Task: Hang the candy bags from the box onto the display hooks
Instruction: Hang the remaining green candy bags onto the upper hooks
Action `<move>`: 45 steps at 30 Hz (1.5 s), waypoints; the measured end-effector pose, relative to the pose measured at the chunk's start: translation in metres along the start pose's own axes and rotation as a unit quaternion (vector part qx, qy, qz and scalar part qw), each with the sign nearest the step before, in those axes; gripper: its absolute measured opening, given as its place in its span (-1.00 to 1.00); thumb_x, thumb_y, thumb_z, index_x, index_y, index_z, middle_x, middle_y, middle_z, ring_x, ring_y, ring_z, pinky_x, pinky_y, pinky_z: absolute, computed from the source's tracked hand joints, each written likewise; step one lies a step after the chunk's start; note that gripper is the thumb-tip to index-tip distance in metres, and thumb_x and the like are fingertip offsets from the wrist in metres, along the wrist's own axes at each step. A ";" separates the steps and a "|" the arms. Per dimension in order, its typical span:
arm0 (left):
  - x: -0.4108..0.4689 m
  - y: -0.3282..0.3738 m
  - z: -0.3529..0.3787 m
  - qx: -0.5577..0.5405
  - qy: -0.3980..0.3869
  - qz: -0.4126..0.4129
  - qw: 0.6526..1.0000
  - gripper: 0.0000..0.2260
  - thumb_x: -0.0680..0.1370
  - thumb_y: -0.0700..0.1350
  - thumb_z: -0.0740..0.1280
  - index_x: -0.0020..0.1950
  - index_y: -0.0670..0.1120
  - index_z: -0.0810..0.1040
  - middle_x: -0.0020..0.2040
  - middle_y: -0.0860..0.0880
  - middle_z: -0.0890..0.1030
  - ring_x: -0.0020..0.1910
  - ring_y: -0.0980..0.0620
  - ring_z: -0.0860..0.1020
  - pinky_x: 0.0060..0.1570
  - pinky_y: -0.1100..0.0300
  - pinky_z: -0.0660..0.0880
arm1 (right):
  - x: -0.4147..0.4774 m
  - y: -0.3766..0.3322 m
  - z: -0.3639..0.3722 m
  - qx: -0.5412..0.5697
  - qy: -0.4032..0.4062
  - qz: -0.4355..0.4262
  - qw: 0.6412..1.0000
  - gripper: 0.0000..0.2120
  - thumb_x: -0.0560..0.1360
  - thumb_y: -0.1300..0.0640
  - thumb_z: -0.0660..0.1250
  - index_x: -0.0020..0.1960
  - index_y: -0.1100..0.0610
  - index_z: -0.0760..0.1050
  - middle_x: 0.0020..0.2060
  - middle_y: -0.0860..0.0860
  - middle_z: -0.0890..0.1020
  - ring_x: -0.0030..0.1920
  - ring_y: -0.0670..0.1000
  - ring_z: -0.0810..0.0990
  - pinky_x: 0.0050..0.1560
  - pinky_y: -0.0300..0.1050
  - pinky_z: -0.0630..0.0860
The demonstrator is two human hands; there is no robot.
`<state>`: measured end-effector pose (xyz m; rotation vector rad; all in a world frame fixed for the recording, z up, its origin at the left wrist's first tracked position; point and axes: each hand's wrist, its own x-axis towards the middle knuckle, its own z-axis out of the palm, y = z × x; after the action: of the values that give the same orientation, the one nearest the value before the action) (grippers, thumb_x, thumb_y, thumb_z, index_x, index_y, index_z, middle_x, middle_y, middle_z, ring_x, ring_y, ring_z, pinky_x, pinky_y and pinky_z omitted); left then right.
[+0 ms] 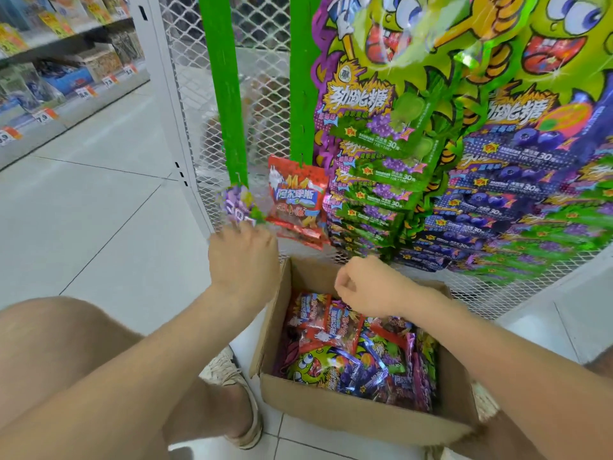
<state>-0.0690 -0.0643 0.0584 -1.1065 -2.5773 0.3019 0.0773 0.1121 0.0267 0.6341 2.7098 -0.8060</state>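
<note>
Pinching a purple candy bag in the left grip, centre-left of the frame, raised toward the mesh beside the hung red bag, likely to reach a hook; hovering the right grip over the box at lower centre, curled, unclear whether holding anything

Bare left forearm and left hand, bare right forearm and right hand, bare left leg from thigh to knee, pale beige woven slip-on shoe on the left foot, second shoe of like weave seen only in part.
</note>
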 end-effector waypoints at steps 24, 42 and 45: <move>-0.009 0.183 0.252 -0.238 -0.438 -0.008 0.867 -0.03 0.56 0.18 0.47 0.71 -0.06 -0.12 0.50 -0.24 0.42 0.48 -0.31 0.38 0.40 -0.25 0.35 | 0.022 0.151 0.127 0.064 -0.143 0.164 0.974 -0.74 0.59 0.33 0.23 -0.25 0.12 0.41 -0.35 0.14 0.40 -0.35 0.08 0.31 -0.30 0.01 0.26; 0.028 0.135 0.142 -0.467 -0.379 -0.203 0.773 -0.58 0.62 0.13 0.39 0.01 -0.27 0.60 -0.02 -0.23 0.72 -0.11 -0.20 0.69 -0.13 0.09 0.60 | 0.015 0.052 0.031 -0.095 -0.165 0.117 0.975 -0.28 0.28 -0.31 0.63 0.19 0.11 0.46 0.04 0.04 0.51 0.09 0.15 0.59 0.11 0.11 0.62; 0.032 0.110 0.110 -0.590 -0.418 -0.262 0.640 -0.77 0.63 -0.13 0.44 -0.04 -0.31 0.60 -0.32 -0.21 0.66 -0.47 -0.09 0.65 -0.45 0.02 0.65 | 0.001 0.016 0.010 -0.137 -0.179 0.073 0.972 -0.24 0.25 -0.38 0.62 0.12 0.11 0.39 -0.05 -0.01 0.42 0.09 0.13 0.54 0.02 0.05 0.58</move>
<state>-0.0575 0.0264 -0.0716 -0.2876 -3.7925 -1.6170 0.0852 0.1188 0.0114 0.5547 2.3543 -0.4470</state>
